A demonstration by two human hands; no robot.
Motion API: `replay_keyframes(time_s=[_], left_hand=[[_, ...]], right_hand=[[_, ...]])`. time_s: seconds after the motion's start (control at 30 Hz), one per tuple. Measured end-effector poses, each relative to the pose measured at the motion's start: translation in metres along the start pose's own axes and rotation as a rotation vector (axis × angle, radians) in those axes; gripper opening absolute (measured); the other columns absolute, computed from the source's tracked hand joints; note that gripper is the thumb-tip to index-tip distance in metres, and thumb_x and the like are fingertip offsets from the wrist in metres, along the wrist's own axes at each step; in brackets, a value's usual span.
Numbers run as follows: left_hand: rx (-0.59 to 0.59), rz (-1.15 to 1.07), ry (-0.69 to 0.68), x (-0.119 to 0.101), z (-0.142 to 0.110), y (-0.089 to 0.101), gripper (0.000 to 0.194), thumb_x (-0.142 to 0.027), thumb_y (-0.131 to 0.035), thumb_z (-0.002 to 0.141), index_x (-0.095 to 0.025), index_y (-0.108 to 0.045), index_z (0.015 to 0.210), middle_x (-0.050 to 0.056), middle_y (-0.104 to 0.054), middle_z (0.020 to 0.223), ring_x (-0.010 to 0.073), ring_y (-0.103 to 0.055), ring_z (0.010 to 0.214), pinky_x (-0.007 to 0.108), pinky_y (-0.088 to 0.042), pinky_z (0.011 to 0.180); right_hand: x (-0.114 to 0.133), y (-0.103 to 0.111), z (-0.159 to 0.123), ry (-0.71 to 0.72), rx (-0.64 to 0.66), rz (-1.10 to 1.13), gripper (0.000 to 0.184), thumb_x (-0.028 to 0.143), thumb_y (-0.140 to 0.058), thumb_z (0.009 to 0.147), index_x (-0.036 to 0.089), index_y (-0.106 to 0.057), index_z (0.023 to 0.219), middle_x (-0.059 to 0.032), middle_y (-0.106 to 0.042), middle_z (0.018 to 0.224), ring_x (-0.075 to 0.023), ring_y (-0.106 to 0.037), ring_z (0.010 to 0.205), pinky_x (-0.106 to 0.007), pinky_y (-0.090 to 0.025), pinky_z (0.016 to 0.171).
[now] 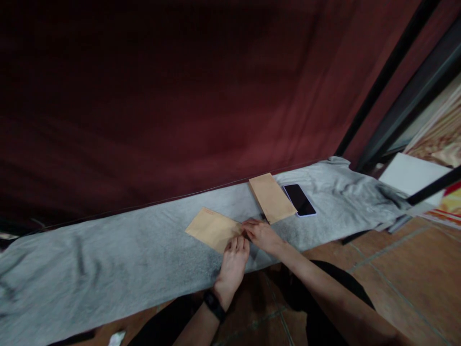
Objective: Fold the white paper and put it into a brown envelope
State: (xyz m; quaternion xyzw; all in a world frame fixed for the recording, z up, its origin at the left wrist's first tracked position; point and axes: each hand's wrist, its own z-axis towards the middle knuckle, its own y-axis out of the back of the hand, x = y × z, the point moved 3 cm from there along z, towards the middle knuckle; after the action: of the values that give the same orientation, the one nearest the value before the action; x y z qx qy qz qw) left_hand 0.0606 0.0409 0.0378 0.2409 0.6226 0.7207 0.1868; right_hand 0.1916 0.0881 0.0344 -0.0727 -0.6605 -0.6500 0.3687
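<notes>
A tan paper envelope [212,228] lies at a slant on the grey cloth, with small reddish print near its far left corner. My left hand [236,259], a dark band on its wrist, has its fingers curled on the near right end of this envelope. At the same end, my right hand [262,235] pinches the edge, its fingertips close to the left ones. The fingers partly hide that end of the paper. Just beyond my right hand rests a second tan envelope stack [272,198], beside a dark-screened phone [299,200] with a pale purple edge.
The grey cloth [118,254] covers a long narrow bench in front of my knees. A dark red curtain [180,105] hangs behind it. Black poles [385,79] and a white box-like object [412,175] stand at the right. Brown floor tiles [414,269] show below.
</notes>
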Motion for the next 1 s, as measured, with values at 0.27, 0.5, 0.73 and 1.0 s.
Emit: replay_keyframes(time_s=[0.27,0.5,0.73,1.0], left_hand=[[-0.064,-0.27,-0.032,0.007,-0.011,-0.008,0.04,-0.006,-0.034,0.091,-0.019,-0.066,0.11,0.01,-0.069,0.115,0.0237,-0.063,0.113,0.044,-0.051,0.102],[-0.096,-0.395,0.142,0.059,0.001,-0.024,0.049,-0.031,-0.031,0.102,-0.016,-0.048,0.145,0.014,-0.052,0.15,0.0265,-0.041,0.143,0.05,-0.035,0.117],[0.061,-0.152,0.273,0.118,0.03,-0.053,0.061,-0.044,-0.022,0.102,-0.018,-0.03,0.157,0.011,-0.031,0.164,0.0258,-0.019,0.154,0.052,-0.018,0.123],[0.012,-0.073,0.54,0.184,0.011,-0.06,0.063,-0.039,-0.019,0.101,-0.008,-0.036,0.153,0.016,-0.04,0.159,0.0283,-0.031,0.149,0.05,-0.024,0.121]], right_hand=[[0.002,-0.016,-0.011,0.13,0.027,0.0,0.033,0.016,-0.049,0.097,0.015,-0.068,0.125,-0.0129,-0.065,0.135,-0.0224,-0.058,0.129,-0.039,-0.04,0.114],[0.01,-0.027,-0.044,0.107,0.037,-0.07,0.051,0.038,-0.054,0.1,0.025,-0.046,0.149,-0.0109,-0.029,0.163,-0.0275,-0.027,0.151,-0.054,-0.016,0.124],[0.013,-0.034,-0.047,0.067,-0.003,-0.141,0.05,0.041,-0.053,0.101,0.028,-0.046,0.148,-0.0119,-0.023,0.165,-0.0293,-0.022,0.152,-0.053,-0.019,0.122],[0.011,-0.028,-0.026,-0.059,-0.035,-0.151,0.039,0.033,-0.046,0.103,0.025,-0.057,0.139,-0.0097,-0.048,0.153,-0.0266,-0.044,0.14,-0.048,-0.031,0.117]])
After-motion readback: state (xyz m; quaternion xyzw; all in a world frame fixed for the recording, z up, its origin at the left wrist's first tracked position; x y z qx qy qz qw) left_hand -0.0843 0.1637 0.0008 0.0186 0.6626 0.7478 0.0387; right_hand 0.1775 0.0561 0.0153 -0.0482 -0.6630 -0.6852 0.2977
